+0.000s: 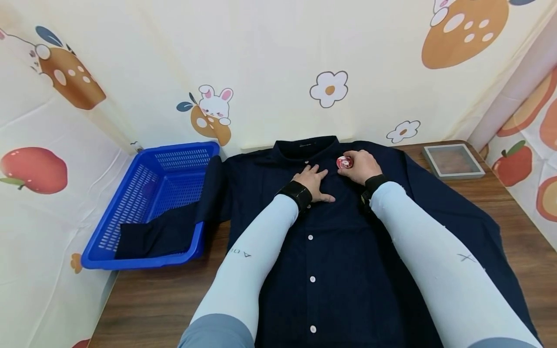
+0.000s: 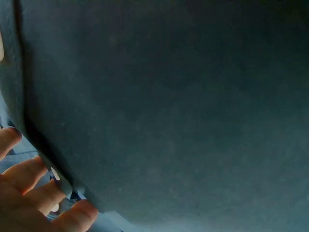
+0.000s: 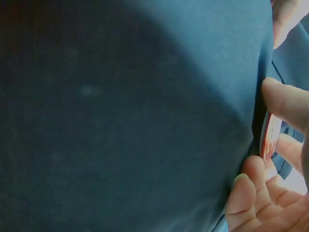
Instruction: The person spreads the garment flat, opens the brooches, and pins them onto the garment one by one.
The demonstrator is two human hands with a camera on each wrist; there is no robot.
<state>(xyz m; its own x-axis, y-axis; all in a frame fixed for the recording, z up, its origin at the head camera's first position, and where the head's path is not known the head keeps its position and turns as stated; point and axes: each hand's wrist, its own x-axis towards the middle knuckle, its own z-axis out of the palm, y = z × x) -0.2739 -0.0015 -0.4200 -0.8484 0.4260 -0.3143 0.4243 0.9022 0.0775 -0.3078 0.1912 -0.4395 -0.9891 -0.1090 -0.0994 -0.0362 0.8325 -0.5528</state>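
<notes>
A dark navy button-up shirt [image 1: 348, 251] lies spread face up, collar at the far side. My left hand [image 1: 311, 181] rests on its button placket below the collar, fingers spread. In the left wrist view, the left fingertips [image 2: 79, 215] lie on the cloth near white buttons. My right hand [image 1: 362, 166] pinches a round red badge [image 1: 344, 162] with a white picture, at the chest right of the placket. The right wrist view shows the badge [image 3: 270, 136] edge-on between thumb and fingers, close against the cloth.
A blue plastic basket [image 1: 97, 232] stands at the left, with one shirt sleeve [image 1: 161, 233] draped into it. A grey-framed box with a clear top [image 1: 453, 161] sits at the back right of the wooden table [image 1: 152, 309]. A patterned curtain [image 1: 270, 63] hangs behind.
</notes>
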